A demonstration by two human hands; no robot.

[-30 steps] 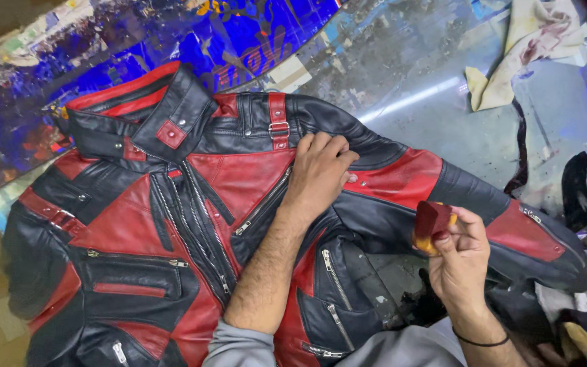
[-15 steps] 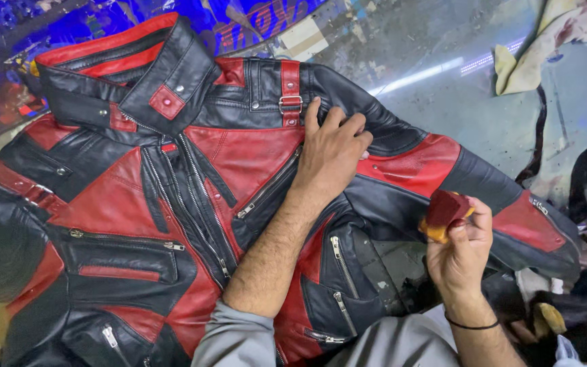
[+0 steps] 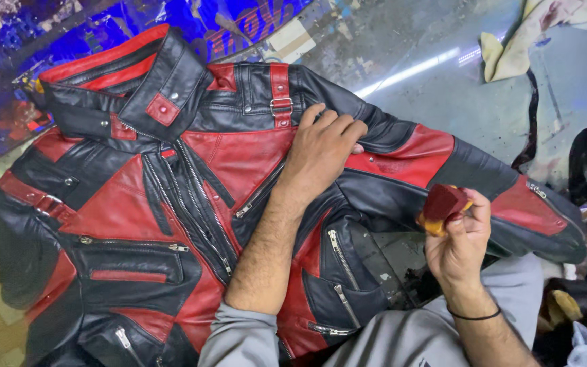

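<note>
The left hand (image 3: 321,153) lies flat, fingers spread, on the red and black leather jacket (image 3: 171,204). The right hand (image 3: 460,241) pinches a small red-stained yellow sponge (image 3: 443,204) just above the jacket's sleeve.

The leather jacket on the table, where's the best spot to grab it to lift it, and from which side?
Probably the raised collar of the jacket, coming from the far end. It stands up in thick folded layers, free of the table, while the left hand presses the chest flat and the right hand holds a red sponge.
</note>
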